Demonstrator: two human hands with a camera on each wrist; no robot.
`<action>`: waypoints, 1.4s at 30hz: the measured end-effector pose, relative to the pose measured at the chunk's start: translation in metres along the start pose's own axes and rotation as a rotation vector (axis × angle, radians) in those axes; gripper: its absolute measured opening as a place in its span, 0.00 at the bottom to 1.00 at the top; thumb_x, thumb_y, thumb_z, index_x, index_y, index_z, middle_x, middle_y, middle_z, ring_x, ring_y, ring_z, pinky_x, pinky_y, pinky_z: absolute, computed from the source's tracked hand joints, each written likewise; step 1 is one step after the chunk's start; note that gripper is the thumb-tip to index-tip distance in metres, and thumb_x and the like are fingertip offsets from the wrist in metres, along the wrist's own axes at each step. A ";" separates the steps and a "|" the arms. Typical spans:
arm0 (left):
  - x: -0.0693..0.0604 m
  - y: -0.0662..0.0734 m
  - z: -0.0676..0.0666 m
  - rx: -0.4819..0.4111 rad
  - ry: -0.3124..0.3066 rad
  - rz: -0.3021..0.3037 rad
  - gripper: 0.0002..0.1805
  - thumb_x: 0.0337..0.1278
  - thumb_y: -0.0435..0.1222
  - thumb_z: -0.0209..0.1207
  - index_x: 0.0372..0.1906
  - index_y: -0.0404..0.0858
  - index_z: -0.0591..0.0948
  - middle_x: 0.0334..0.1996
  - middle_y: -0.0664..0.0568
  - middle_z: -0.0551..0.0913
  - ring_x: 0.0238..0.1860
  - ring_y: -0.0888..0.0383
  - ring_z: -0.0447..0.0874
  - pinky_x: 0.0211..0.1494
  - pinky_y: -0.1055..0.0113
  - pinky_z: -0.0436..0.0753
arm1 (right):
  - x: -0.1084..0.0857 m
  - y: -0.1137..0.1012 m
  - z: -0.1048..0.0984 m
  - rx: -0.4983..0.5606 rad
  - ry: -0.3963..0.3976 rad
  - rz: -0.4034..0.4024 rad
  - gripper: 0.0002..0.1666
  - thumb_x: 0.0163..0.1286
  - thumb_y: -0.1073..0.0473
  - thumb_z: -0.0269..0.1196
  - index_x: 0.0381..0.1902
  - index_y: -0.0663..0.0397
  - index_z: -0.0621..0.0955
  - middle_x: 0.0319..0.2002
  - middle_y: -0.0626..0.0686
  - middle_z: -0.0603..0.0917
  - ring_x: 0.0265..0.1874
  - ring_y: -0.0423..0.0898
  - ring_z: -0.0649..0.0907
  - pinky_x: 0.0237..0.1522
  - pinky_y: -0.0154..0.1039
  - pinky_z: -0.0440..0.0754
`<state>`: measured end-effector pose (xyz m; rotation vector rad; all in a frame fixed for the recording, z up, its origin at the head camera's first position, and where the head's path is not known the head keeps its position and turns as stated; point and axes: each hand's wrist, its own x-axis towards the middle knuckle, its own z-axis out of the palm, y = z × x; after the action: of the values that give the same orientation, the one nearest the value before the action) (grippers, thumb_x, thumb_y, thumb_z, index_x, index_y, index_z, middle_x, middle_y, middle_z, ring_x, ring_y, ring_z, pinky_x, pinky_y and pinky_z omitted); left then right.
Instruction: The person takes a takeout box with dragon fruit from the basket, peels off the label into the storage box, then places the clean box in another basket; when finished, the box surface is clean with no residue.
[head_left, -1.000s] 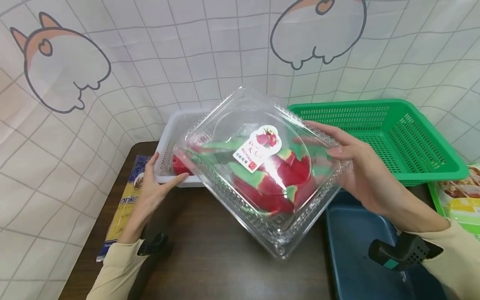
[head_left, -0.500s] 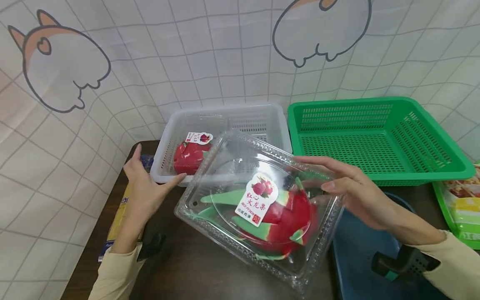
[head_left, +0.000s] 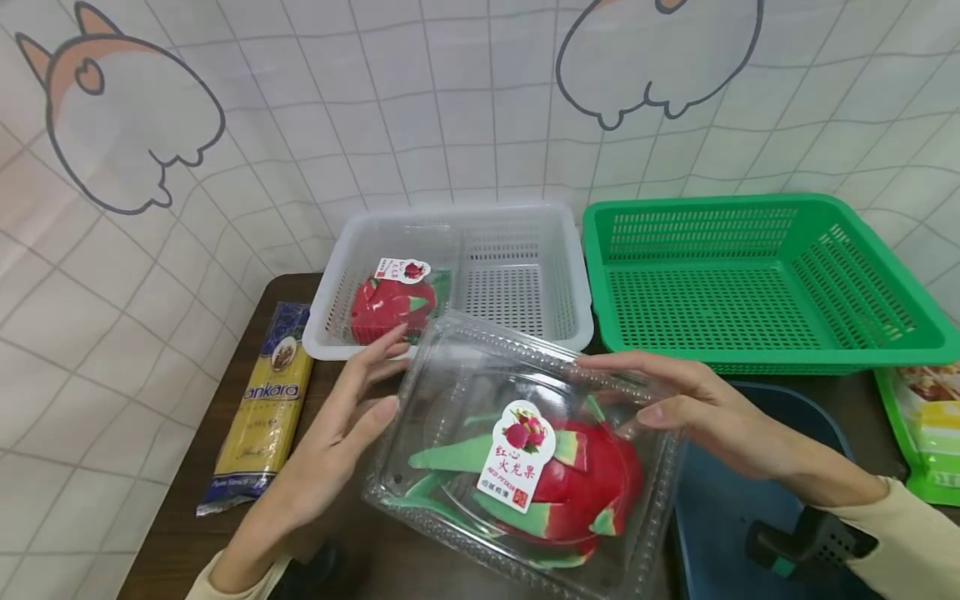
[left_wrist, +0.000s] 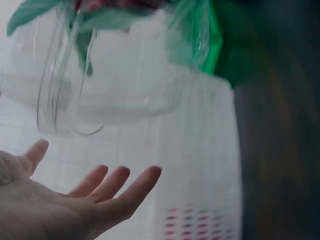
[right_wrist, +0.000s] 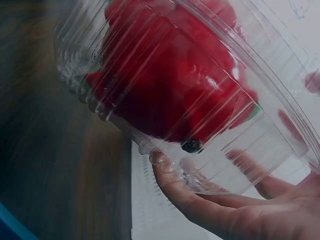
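My right hand (head_left: 720, 417) grips the right side of a clear plastic box (head_left: 450, 392) with a red and green dragon fruit (head_left: 592, 475) inside and a label on its lid. The box is held tilted above the table, and in the right wrist view the fingers (right_wrist: 200, 205) curl under its edge. Beside the box's left edge is my left hand (head_left: 330, 450), fingers extended. A gap shows between that hand (left_wrist: 90, 200) and the box (left_wrist: 130, 90) in the left wrist view.
A white basket (head_left: 585, 321) at the back holds another boxed dragon fruit (head_left: 393, 308). Right of it stands a green basket (head_left: 757, 354), with a blue tray (head_left: 742, 508) in front. A yellow Ankara packet (head_left: 262, 417) lies at left, a green packet (head_left: 930, 442) at far right.
The box in my right hand has come down and nearer, uncovering the white basket. My left hand has moved away from the basket's left edge, rightward to the box's side.
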<state>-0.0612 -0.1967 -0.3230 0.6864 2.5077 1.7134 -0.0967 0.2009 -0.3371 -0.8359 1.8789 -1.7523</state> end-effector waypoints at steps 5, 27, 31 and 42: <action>-0.009 -0.011 0.007 -0.110 -0.118 -0.058 0.34 0.82 0.37 0.43 0.85 0.58 0.51 0.77 0.43 0.58 0.74 0.38 0.62 0.66 0.46 0.79 | -0.001 -0.004 0.004 0.009 -0.039 -0.010 0.33 0.77 0.65 0.50 0.77 0.46 0.72 0.75 0.49 0.71 0.72 0.47 0.70 0.55 0.53 0.86; -0.016 -0.023 0.043 -0.516 -0.010 -0.110 0.38 0.77 0.29 0.47 0.85 0.49 0.50 0.72 0.37 0.66 0.66 0.46 0.79 0.55 0.45 0.87 | 0.008 0.000 0.014 0.001 -0.042 0.098 0.36 0.73 0.57 0.61 0.78 0.46 0.69 0.78 0.59 0.64 0.73 0.64 0.63 0.55 0.60 0.85; -0.018 -0.020 0.043 -0.528 0.027 -0.097 0.38 0.76 0.28 0.47 0.84 0.50 0.52 0.71 0.39 0.69 0.66 0.45 0.80 0.54 0.45 0.88 | 0.003 0.000 0.014 0.043 -0.015 0.166 0.41 0.75 0.54 0.61 0.82 0.42 0.61 0.80 0.60 0.59 0.74 0.67 0.65 0.58 0.67 0.82; -0.025 -0.023 0.046 -0.548 0.160 -0.349 0.35 0.78 0.37 0.49 0.82 0.57 0.53 0.71 0.36 0.65 0.63 0.46 0.81 0.56 0.44 0.85 | -0.005 -0.004 0.036 0.147 0.116 0.377 0.54 0.75 0.53 0.64 0.85 0.29 0.44 0.77 0.66 0.56 0.64 0.63 0.76 0.51 0.59 0.87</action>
<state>-0.0339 -0.1728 -0.3668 0.0683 1.9224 2.2158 -0.0679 0.1781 -0.3376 -0.3048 1.8093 -1.7001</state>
